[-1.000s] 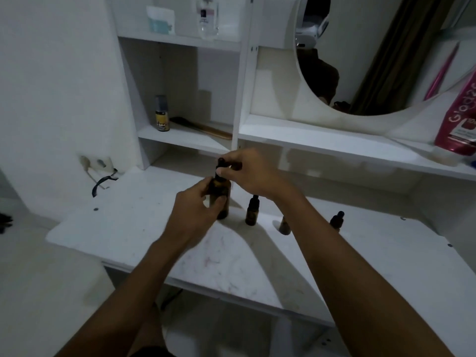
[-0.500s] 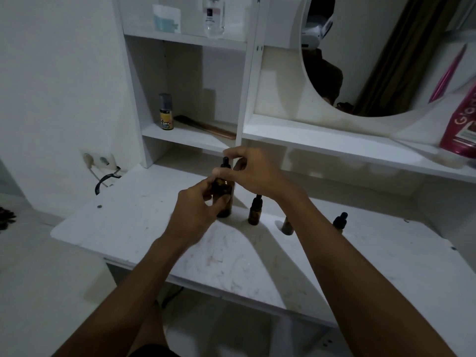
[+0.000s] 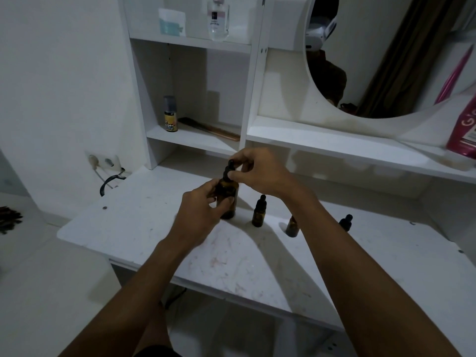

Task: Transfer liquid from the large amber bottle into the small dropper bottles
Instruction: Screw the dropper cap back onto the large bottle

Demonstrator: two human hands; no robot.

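The large amber bottle (image 3: 230, 195) stands upright on the white tabletop (image 3: 239, 256). My left hand (image 3: 199, 212) wraps around its body from the near side. My right hand (image 3: 257, 173) pinches its black dropper cap (image 3: 228, 169) with fingertips. Three small dropper bottles stand to the right. One (image 3: 258, 212) with its black cap on is closest. A second (image 3: 292, 226) is partly hidden behind my right forearm, so its top cannot be made out. The third (image 3: 345, 222) shows only its black cap past my arm.
Shelves rise behind the tabletop with a yellow-labelled can (image 3: 170, 114), a comb (image 3: 210, 128), a clear bottle (image 3: 218, 18) and a pink bottle (image 3: 463, 130). A round mirror (image 3: 386, 55) hangs above. A wall socket with a black cable (image 3: 110, 176) is at left.
My right hand has shifted on top of the large bottle from covering the cap to pinching it by the fingertips. My left hand stays around the bottle.
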